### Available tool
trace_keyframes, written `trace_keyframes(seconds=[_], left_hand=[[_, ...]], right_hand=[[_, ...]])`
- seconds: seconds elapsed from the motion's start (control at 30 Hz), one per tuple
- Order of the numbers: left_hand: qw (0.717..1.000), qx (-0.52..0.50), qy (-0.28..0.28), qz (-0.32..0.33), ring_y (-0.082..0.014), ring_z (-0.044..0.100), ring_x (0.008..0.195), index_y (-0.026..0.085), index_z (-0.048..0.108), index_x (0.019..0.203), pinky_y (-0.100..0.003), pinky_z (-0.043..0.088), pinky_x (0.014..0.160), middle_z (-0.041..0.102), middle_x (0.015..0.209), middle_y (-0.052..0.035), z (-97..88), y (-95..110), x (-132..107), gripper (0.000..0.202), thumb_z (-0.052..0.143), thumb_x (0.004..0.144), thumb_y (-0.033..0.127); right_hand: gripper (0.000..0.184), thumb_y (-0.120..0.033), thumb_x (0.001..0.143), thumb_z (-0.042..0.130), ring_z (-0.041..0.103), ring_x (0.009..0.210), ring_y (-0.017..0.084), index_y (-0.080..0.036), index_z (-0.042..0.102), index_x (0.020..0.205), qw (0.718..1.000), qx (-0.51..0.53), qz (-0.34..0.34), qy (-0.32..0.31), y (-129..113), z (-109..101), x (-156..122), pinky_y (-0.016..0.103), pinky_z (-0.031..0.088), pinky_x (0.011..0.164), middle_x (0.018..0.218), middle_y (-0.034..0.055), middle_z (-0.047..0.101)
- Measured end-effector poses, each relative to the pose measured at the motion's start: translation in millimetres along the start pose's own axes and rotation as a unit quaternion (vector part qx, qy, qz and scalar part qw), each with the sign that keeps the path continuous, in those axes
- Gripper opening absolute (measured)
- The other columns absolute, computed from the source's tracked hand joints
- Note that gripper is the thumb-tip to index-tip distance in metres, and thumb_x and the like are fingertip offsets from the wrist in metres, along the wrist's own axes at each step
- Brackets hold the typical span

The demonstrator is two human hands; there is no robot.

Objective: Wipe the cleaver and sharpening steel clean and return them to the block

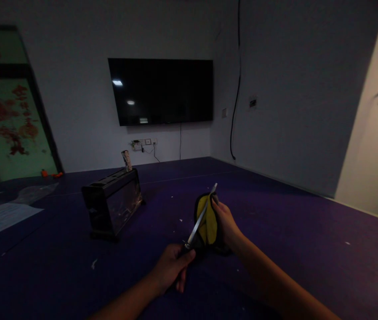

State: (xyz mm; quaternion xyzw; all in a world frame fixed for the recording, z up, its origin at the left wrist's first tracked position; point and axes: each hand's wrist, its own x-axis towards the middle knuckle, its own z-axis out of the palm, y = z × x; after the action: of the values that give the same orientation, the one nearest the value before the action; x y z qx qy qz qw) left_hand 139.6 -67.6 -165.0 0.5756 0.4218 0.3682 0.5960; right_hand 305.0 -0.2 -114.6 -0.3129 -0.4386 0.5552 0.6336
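My left hand (173,266) is closed around the black handle of a knife (196,230), whose narrow silver blade slants up and to the right. A yellow cloth with black edging (211,222) is gripped in my right hand (224,218) and lies against the blade near its tip. Part of the cloth hangs below the blade, and the fingers of my right hand are partly hidden behind it. To the left stands a black box-shaped holder (122,202) with a see-through side. A patterned handle (126,161) sticks up from its top.
The purple floor (275,231) carries small white scraps. Papers and clear plastic (9,220) lie at the far left, with orange items (44,173) by the door (12,115). A television (162,91) hangs on the back wall; a black cable (236,98) dangles near the corner.
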Motion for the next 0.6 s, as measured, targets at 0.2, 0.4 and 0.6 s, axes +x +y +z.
trace_keyframes(seconds=[0.2, 0.4, 0.6], left_hand=[[1.0, -0.003, 0.006, 0.002, -0.0078, 0.04, 0.024, 0.017, 0.038, 0.051, -0.017, 0.021, 0.028, 0.04, 0.031, 0.0053, 0.7, 2.6, -1.5, 0.049, 0.05, 0.064, 0.063], [1.0, -0.001, 0.0, -0.001, -0.0078, 0.04, 0.024, 0.016, 0.038, 0.048, -0.017, 0.022, 0.028, 0.041, 0.031, 0.0045, 0.5, 3.3, -1.5, 0.051, 0.051, 0.064, 0.063], [1.0, 0.022, -0.013, -0.01, -0.008, 0.041, 0.025, 0.016, 0.041, 0.051, -0.017, 0.024, 0.028, 0.042, 0.032, 0.0044, -2.4, 0.2, 0.4, 0.051, 0.05, 0.064, 0.064]], right_hand=[[0.033, -0.04, 0.059, 0.07, 0.057, 0.052, 0.015, -0.018, 0.056, 0.079, 0.998, 0.028, 0.007, -0.058, -0.6, 9.0, -6.5, 0.024, 0.043, 0.048, 0.061, -0.0006, 0.062], [0.03, -0.039, 0.058, 0.07, 0.056, 0.051, 0.016, -0.018, 0.057, 0.076, 0.999, 0.027, 0.017, -0.039, 0.1, 8.7, -7.4, 0.025, 0.042, 0.048, 0.06, -0.0003, 0.062], [0.034, -0.049, 0.06, 0.065, 0.058, 0.053, 0.019, -0.019, 0.057, 0.073, 1.0, 0.012, 0.016, 0.016, 5.6, 3.3, -3.3, 0.028, 0.043, 0.047, 0.057, 0.002, 0.062]])
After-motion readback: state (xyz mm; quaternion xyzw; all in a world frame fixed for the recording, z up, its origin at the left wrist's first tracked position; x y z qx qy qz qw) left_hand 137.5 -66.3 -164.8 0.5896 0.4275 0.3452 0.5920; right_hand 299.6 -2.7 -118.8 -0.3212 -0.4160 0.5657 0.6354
